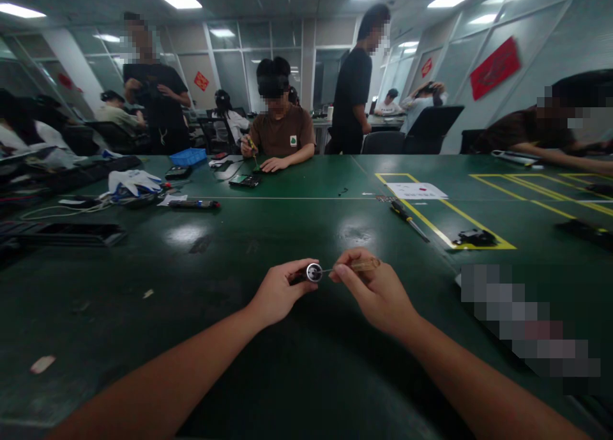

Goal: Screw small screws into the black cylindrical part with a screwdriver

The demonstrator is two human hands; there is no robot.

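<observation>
My left hand (278, 293) is closed around a small dark cylindrical part (313, 273) with a silver rim, its round open end turned toward me. In my right hand (378, 293) is a thin screwdriver (368, 264) with an amber see-through handle, gripped between thumb and fingers. Its slim metal shaft points left and meets the cylinder's open end; whether the tip sits in a screw I cannot tell. Both hands are held low over the green tabletop (215, 325).
A black-and-yellow screwdriver (408, 220) lies ahead right, near a black part (475, 237) and a paper sheet (416, 191). White gloves (134, 182), a blue basket (188, 157) and a pen-shaped tool (195, 204) are left. Across the table a person (282, 130) works with a screwdriver.
</observation>
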